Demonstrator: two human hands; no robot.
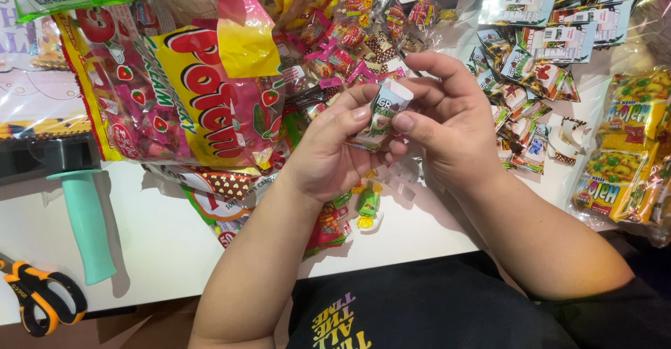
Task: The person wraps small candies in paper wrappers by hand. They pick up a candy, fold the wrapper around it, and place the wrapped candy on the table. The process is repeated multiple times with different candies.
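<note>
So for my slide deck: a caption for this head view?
Both hands hold a small white-and-green sachet above a white table strewn with candy bags.

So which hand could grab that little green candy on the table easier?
Probably the left hand. The green candy lies on the white table just under its wrist, while the right hand sits farther over. Both hands pinch the small packet now, so one must let go first.

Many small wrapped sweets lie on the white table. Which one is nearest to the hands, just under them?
The green and yellow wrapped sweet, lying alone on the table below the left hand; the other sweets sit in heaps farther up.
</note>
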